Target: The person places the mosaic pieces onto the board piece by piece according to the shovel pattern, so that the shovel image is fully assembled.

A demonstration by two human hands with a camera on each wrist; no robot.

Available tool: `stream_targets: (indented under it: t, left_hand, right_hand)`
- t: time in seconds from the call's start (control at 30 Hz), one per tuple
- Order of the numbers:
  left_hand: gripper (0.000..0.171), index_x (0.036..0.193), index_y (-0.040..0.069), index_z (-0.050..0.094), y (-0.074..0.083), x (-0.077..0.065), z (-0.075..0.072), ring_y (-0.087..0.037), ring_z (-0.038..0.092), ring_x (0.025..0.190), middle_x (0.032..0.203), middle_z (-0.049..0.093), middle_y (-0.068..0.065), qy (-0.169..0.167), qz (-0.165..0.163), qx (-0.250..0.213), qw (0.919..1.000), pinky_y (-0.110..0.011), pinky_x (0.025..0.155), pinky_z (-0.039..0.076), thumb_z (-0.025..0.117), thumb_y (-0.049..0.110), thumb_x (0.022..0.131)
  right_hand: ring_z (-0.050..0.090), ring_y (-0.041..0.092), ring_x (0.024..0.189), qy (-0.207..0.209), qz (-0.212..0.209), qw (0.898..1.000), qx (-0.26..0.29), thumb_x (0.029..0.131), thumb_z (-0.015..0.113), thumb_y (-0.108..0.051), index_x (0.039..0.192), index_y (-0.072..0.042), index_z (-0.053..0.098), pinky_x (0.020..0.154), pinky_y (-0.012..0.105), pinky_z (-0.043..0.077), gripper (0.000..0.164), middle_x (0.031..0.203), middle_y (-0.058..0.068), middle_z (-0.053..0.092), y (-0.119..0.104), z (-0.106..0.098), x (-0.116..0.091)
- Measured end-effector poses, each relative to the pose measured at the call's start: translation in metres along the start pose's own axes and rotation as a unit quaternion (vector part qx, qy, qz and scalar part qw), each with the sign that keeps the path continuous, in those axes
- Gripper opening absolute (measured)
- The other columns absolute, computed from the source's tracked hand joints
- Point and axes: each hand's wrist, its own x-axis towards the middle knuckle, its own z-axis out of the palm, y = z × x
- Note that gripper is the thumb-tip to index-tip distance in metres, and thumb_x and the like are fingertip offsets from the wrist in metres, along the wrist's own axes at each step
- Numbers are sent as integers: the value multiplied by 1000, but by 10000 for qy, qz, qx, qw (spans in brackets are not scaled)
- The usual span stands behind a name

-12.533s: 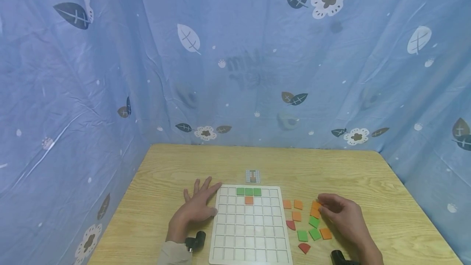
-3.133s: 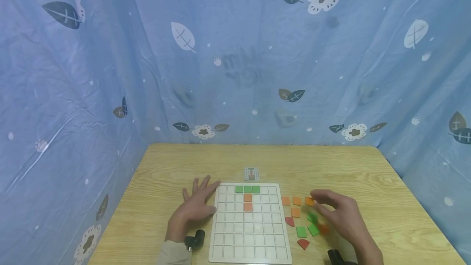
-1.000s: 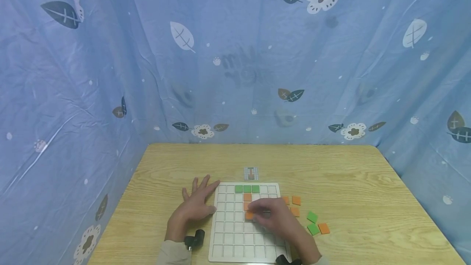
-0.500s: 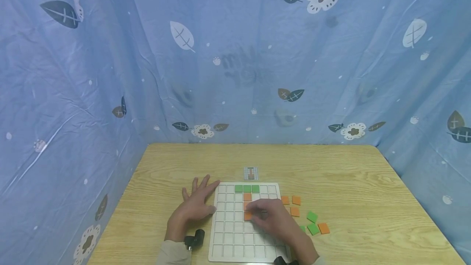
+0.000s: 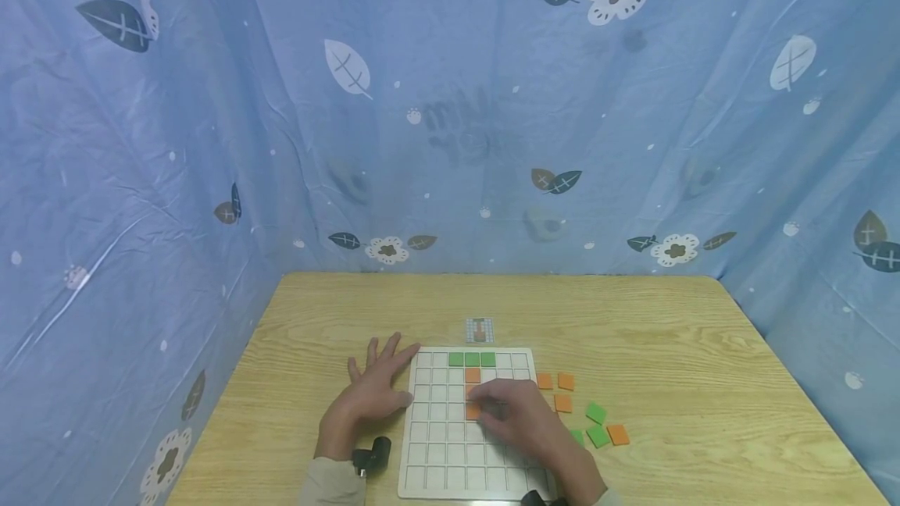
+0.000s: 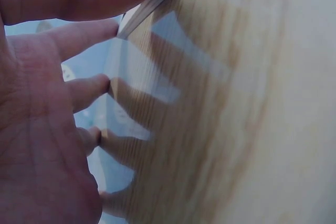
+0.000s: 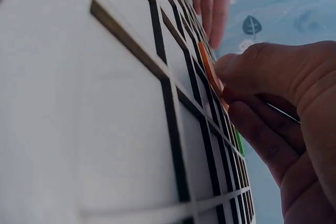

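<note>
A white grid board (image 5: 436,456) lies on the wooden table. Three green square tiles (image 5: 473,359) sit in its far row, with orange tiles (image 5: 473,375) in the column below the middle one. My right hand (image 5: 523,416) reaches over the board and pinches an orange square tile (image 5: 472,411) at the near end of that column. In the right wrist view, the thumb lies against this orange tile (image 7: 209,66), which tilts slightly in its cell. My left hand (image 5: 374,390) rests spread beside the board, thumb and index finger touching its left edge.
Loose orange tiles (image 5: 566,382) and green tiles (image 5: 596,413) lie right of the board; my right forearm hides part of that area. A small printed card (image 5: 480,329) with a grid pattern lies beyond the far edge. A blue curtain (image 5: 450,139) surrounds the table.
The orange column has grown from one tile to two, with a third now at my right hand. That hand has come left from the loose tiles to the board. My left hand stays put.
</note>
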Motion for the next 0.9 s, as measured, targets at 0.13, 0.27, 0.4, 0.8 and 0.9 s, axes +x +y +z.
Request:
stream_targets:
  t: [0.13,0.27,0.4,0.8,0.9]
  left_hand:
    - [92,166,18,49,0,0,0,-56,-6,168,182,18,-23,-9,-29,40,10000,-87,120,-17,74,10,78]
    - [92,166,19,49,0,0,1,-55,-6,168,183,18,-22,0,-53,55,10000,-86,120,-17,74,10,78]
    - [92,166,19,49,1,-1,0,-55,-7,168,183,18,-21,4,-64,35,10000,-86,120,-17,74,10,78]
    - [93,166,17,49,2,-1,0,-57,-6,167,182,18,-23,-10,-31,64,10000,-87,120,-18,73,9,77]
    - [93,166,17,49,2,-1,0,-57,-6,167,182,18,-23,-6,-27,82,10000,-87,119,-17,74,9,77]
  right_hand:
    - [80,11,105,-23,90,9995,297,84,85,1,112,-13,85,93,34,66,31,109,-7,84,5,-4,-3]
    - [79,11,108,-197,717,9953,627,88,85,-5,116,-13,84,97,36,65,29,114,-7,84,7,-15,-8]
    - [78,8,109,-267,1410,9876,640,90,88,-16,119,-17,85,100,35,63,29,117,-9,83,10,-32,-15]
    - [76,5,110,328,1751,9835,321,86,94,-23,117,-22,85,96,28,62,33,112,-14,83,30,-85,-58]
    - [75,2,108,445,1864,9813,183,85,95,-25,117,-24,85,92,27,63,33,111,-15,83,33,-95,-70]
